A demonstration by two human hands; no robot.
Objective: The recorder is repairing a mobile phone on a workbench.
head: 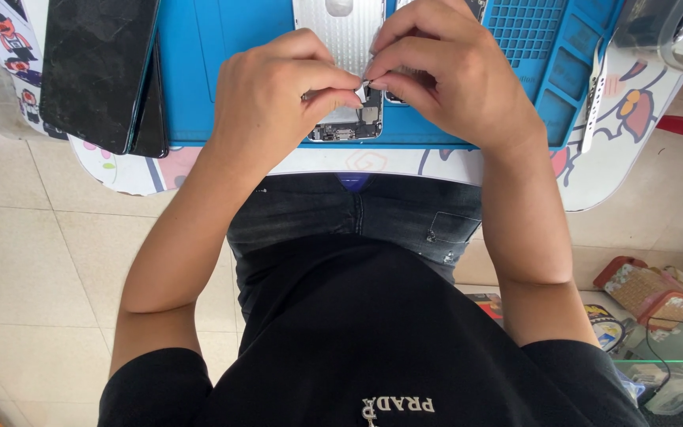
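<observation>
An opened phone [347, 126] with exposed inner parts lies on a blue work mat [191, 87], its silver housing [341, 32] stretching away from me. My left hand [278, 95] and my right hand [456, 79] meet just above its near end. The thumb and forefinger tips of both hands are pinched together on a small silver part [365, 80], which the fingers mostly hide. Both hands cover the middle of the phone.
Two black phone screens [96, 71] are stacked at the mat's left edge. A thin white perforated strip [593, 103] lies at the mat's right edge, with a clear plastic container [673, 32] beyond. The table [618, 166] has a cartoon-printed cover. A woven red-edged pouch [648, 291] lies on the floor.
</observation>
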